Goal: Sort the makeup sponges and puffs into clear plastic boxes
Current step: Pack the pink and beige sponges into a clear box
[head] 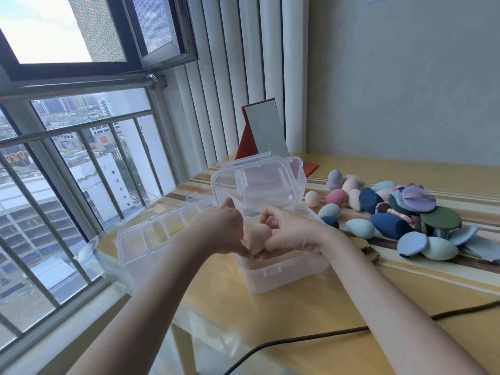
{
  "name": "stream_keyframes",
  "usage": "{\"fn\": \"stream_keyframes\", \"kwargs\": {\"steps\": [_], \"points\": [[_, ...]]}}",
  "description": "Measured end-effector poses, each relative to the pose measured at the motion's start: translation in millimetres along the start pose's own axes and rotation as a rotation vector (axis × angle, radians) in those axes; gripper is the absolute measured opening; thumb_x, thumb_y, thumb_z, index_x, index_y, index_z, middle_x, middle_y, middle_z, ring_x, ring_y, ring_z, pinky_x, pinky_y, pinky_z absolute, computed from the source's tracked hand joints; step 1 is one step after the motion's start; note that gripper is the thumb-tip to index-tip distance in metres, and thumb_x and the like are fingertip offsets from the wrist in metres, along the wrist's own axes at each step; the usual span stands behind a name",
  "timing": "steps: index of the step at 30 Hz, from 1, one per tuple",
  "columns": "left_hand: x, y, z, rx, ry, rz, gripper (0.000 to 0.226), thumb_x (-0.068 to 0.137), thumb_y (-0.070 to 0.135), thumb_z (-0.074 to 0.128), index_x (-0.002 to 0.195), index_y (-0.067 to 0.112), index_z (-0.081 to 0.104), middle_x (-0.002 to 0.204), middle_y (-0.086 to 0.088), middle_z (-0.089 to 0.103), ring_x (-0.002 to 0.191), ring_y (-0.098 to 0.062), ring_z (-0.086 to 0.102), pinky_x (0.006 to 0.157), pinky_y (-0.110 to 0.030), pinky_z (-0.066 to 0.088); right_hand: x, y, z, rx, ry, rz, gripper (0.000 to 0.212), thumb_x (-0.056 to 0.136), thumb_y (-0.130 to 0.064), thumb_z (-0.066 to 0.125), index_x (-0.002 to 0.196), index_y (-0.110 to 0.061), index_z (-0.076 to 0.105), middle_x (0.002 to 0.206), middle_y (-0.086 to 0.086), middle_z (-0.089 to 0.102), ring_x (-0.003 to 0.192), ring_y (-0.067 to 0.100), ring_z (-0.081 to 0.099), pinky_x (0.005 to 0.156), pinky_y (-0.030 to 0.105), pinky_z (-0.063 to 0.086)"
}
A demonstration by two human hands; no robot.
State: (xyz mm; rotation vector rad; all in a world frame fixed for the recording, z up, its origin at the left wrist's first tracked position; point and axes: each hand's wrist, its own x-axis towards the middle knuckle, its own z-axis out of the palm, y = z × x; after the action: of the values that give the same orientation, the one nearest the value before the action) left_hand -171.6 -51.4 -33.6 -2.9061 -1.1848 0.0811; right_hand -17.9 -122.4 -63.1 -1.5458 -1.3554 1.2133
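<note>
A clear plastic box (284, 274) stands on the table with its lid (259, 185) raised behind it. Both my hands are over its opening. My right hand (290, 231) holds a peach egg-shaped sponge (258, 236) in curled fingers. My left hand (230, 228) has its fingers curled and its thumb touches the same sponge from the left. A pile of sponges (362, 207) and flat puffs (422, 204) in blue, teal, pink, purple and green lies to the right.
A second clear box (151, 236) with divided compartments lies to the left of the first. A red-framed mirror (263, 133) stands at the back. A dark cable (311, 339) crosses the near table. The window railing (81, 158) runs along the left.
</note>
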Motion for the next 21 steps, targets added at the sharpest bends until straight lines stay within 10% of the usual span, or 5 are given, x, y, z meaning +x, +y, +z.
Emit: {"fn": "stream_keyframes", "kwargs": {"steps": [21], "points": [[0,13,3,0.011,0.055,0.114,0.036,0.064,0.043,0.081,0.085,0.021,0.062,0.109,0.004,0.044,0.095,-0.016,0.052,0.074,-0.032,0.051,0,3,0,0.066,0.041,-0.009,0.045,0.078,0.001,0.067,0.118,-0.01,0.05,0.112,0.017,0.067,0.08,0.019,0.064,0.081,0.036,0.059]]}}
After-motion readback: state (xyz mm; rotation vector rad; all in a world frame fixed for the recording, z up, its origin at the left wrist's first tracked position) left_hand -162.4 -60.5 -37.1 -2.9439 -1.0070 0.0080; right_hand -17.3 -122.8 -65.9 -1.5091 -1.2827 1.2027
